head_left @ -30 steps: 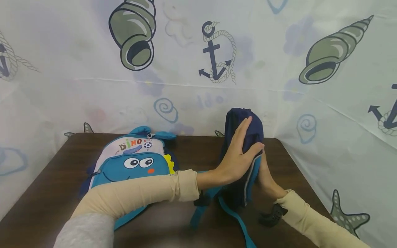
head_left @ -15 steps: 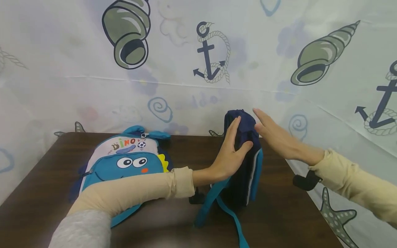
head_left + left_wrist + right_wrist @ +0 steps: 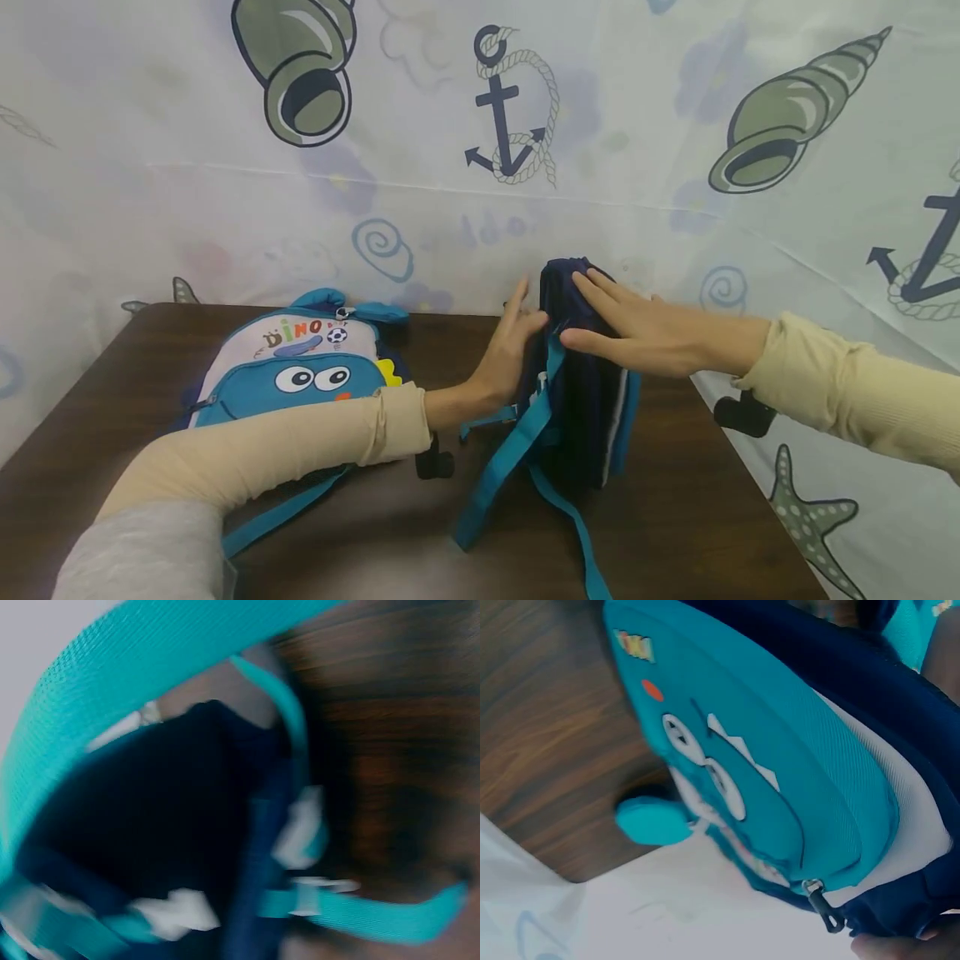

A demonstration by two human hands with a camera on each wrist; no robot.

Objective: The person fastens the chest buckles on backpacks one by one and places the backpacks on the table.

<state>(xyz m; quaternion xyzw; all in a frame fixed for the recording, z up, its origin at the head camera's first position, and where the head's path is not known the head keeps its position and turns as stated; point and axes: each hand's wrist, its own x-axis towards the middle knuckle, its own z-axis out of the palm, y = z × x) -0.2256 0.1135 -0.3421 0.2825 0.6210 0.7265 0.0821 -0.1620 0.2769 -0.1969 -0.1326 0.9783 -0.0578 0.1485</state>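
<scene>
A small navy and teal backpack [image 3: 588, 417] stands on its edge at the right of the table. My right hand [image 3: 645, 333] lies with straight fingers against its navy upper side. My left hand [image 3: 502, 358] is at the bag's strap side, fingers extended upward, fingertips right at its edge. Teal straps [image 3: 502, 475] hang from that side onto the table. Close up in the left wrist view are a teal strap [image 3: 165, 667] and white buckles, blurred. The right wrist view shows the bag's teal front pocket [image 3: 780, 765] with a cartoon face and a zip pull [image 3: 823, 906].
A second backpack [image 3: 300, 400], white and teal with DINO lettering, lies face up on the left of the dark wooden table [image 3: 697, 517]; my left sleeve crosses over it. A printed white cloth [image 3: 637, 125] hangs behind the table and at its right side.
My right hand has left the bag's far right side, lifted, and come down on its upper side. My left hand has slid from the bag's near side leftward to its strap side.
</scene>
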